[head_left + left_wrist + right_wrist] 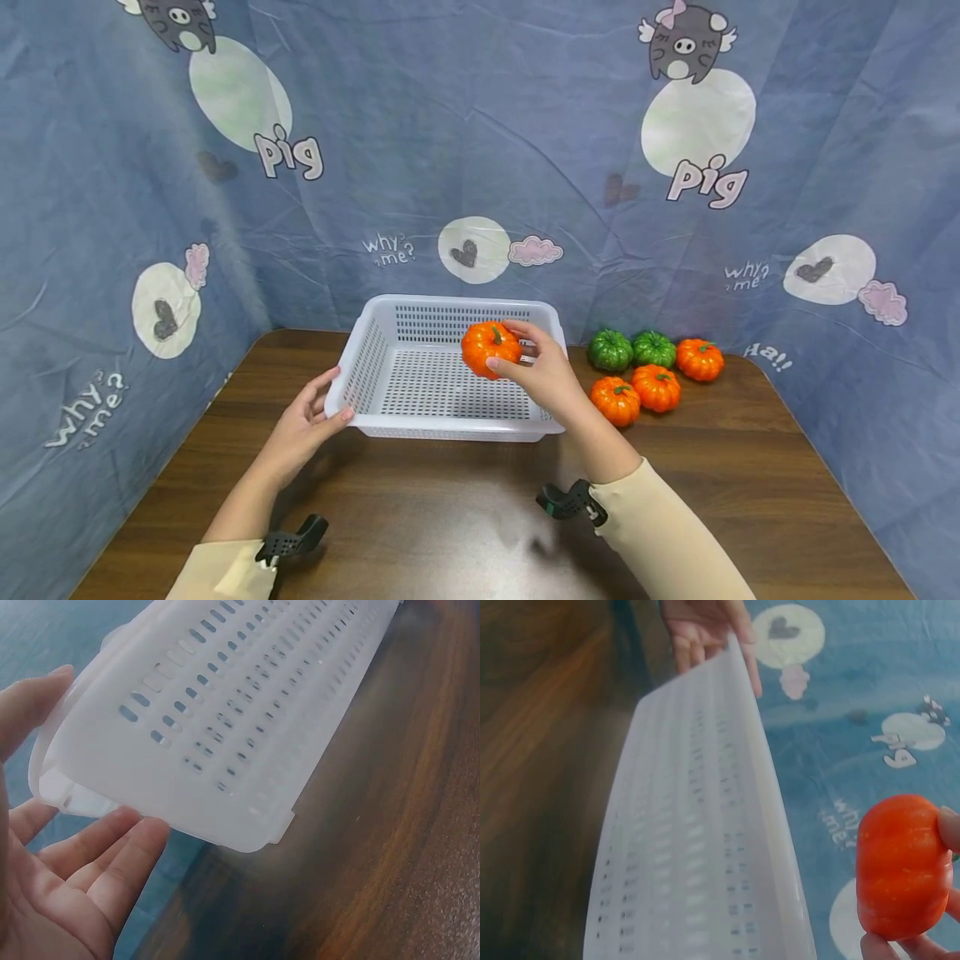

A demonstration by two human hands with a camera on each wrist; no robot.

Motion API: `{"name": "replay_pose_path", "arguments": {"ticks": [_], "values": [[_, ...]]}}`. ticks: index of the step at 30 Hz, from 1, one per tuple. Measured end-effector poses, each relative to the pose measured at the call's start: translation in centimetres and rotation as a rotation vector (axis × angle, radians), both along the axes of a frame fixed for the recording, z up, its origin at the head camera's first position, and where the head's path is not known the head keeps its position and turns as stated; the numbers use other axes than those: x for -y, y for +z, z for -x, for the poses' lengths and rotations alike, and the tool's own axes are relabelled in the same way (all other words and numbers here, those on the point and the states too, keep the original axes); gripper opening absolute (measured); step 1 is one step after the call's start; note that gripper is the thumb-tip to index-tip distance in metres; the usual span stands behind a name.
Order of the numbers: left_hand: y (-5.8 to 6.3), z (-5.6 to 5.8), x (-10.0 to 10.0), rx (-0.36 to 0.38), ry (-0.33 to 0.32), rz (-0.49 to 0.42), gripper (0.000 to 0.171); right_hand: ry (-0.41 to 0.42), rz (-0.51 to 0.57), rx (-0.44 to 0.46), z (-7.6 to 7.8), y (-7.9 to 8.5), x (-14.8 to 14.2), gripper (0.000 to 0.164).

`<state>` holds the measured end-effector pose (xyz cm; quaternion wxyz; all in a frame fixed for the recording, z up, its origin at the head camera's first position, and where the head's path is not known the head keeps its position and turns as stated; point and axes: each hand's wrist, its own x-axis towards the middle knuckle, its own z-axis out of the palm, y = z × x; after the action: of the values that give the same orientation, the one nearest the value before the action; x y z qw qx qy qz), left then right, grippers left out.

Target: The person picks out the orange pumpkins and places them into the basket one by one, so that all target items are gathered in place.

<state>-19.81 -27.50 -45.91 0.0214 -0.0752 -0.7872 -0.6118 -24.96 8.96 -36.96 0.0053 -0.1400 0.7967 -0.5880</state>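
A white slotted plastic basket (450,429) stands on the wooden table near the back curtain, with nothing lying in it. At its left front corner my left hand (300,429) grips the rim, thumb on top and fingers along the outer side; the left wrist view shows these fingertips against the basket wall (187,750). Over the basket's right half, my right hand (543,367) holds a small orange pumpkin (489,350) with a green stem, between thumb and fingers. In the right wrist view the orange pumpkin (904,866) appears beside the basket's rim.
Right of the basket sit two green pumpkins, one here (611,350), and three orange ones, the nearest one (615,402) close to my right forearm. A blue patterned curtain (480,167) hangs around the table (427,517) at the back and sides.
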Motion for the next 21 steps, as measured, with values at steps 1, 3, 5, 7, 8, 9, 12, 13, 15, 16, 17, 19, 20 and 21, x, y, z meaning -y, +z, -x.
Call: {"name": "replay_pose_path", "arguments": {"ticks": [1,3,5,7,8,9,12,13,15,16,17,19,20,21], "values": [[0.0,0.0,0.0,0.002,0.000,0.003,0.077,0.008,0.003,0.003,0.1,0.0,0.4,0.062],[0.0,-0.1,0.0,0.003,0.001,0.009,0.078,0.017,0.004,0.009,0.3,0.1,1.0,0.061],[0.0,-0.1,0.0,0.005,-0.001,0.013,0.079,0.020,0.002,0.013,0.4,0.2,1.7,0.061],[0.0,-0.1,0.1,0.003,-0.003,0.013,0.079,0.025,-0.004,0.010,0.6,0.2,2.4,0.060],[0.0,-0.1,0.1,0.001,-0.004,0.011,0.079,0.026,-0.009,0.009,0.7,0.2,2.7,0.060],[0.0,-0.1,0.2,0.001,-0.006,0.010,0.079,0.026,-0.019,0.006,0.7,0.2,3.0,0.060],[-0.1,0.0,0.3,-0.003,-0.011,0.004,0.080,0.037,-0.038,0.002,0.9,0.0,3.8,0.059],[-0.1,0.0,0.3,-0.003,-0.013,0.003,0.080,0.045,-0.042,0.002,1.0,-0.1,4.1,0.060],[-0.1,0.0,0.3,-0.004,-0.014,0.004,0.081,0.061,-0.055,-0.003,1.1,-0.4,4.7,0.059],[-0.2,0.0,0.4,-0.004,-0.014,0.003,0.081,0.071,-0.056,-0.005,1.1,-0.5,5.0,0.059],[-0.2,0.0,0.4,-0.004,-0.012,0.004,0.081,0.078,-0.062,-0.006,1.2,-0.6,5.3,0.059],[-0.1,0.0,0.4,-0.002,-0.010,0.005,0.081,0.088,-0.074,-0.010,1.3,-0.9,6.0,0.059],[-0.1,-0.1,0.3,-0.003,-0.011,0.008,0.082,0.091,-0.082,-0.013,1.4,-1.0,6.2,0.059],[-0.1,-0.1,0.3,-0.003,-0.009,0.007,0.082,0.095,-0.085,-0.014,1.4,-1.0,6.5,0.059]]}}
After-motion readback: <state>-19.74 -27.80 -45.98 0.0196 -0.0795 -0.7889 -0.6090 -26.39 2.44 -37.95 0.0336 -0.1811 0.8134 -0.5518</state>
